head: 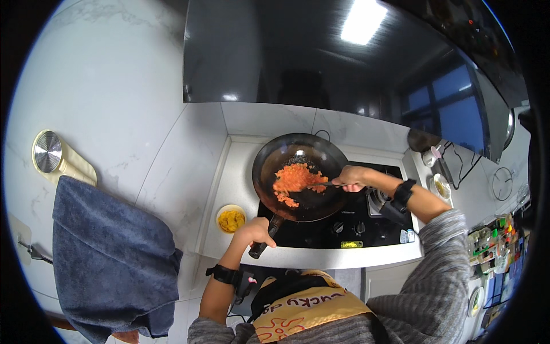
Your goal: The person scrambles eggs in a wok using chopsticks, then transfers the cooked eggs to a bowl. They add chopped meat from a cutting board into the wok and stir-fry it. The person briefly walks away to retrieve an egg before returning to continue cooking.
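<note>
A dark wok (270, 159) sits over the left part of a black glass gas hob (300, 236). Its black handle (259, 248) points towards me, and my left hand (256, 232) is wrapped around it. Chopped orange-red food (296, 178), perhaps tomato, lies in a loose heap in the wok. My right hand (353, 177) grips the thin handle of a cooking utensil (328, 184), whose head is in the food and largely hidden. Left of the wok handle, a small bowl (220, 210) of yellow food, seemingly cooked egg, stands on the white counter.
A dark range hood (296, 51) hangs over the back of the hob. The right burner (378, 195) lies under my right forearm. A grey-blue towel (114, 253) hangs at the left. Several bottles and jars (494, 245) and a small dish (440, 187) stand on the right.
</note>
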A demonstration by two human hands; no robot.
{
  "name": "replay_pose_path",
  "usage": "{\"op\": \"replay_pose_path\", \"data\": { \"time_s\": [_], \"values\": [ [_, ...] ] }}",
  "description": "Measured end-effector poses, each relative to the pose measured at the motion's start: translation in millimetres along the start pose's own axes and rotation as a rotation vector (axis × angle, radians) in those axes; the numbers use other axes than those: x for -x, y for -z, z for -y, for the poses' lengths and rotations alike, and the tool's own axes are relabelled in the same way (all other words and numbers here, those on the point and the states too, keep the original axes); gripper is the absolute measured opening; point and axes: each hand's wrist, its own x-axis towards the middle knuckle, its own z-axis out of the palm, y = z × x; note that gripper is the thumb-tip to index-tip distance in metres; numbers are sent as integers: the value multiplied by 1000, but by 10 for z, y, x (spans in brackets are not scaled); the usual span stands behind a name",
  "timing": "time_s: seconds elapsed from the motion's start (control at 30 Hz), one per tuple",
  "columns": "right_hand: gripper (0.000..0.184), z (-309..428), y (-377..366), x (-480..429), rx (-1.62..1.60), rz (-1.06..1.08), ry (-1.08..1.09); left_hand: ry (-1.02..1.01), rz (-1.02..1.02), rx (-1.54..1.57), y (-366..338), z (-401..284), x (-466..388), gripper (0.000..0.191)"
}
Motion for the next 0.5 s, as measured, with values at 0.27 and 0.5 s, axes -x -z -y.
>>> {"op": "replay_pose_path", "data": {
  "time_s": [0.27,0.5],
  "values": [
    [33,-267,531,396,278,-190,-124,-32,51,-2,-71,141,22,46],
    [31,-60,-89,-28,567,-694,281,22,17,29,-81,106,70,47]
  ]
}}
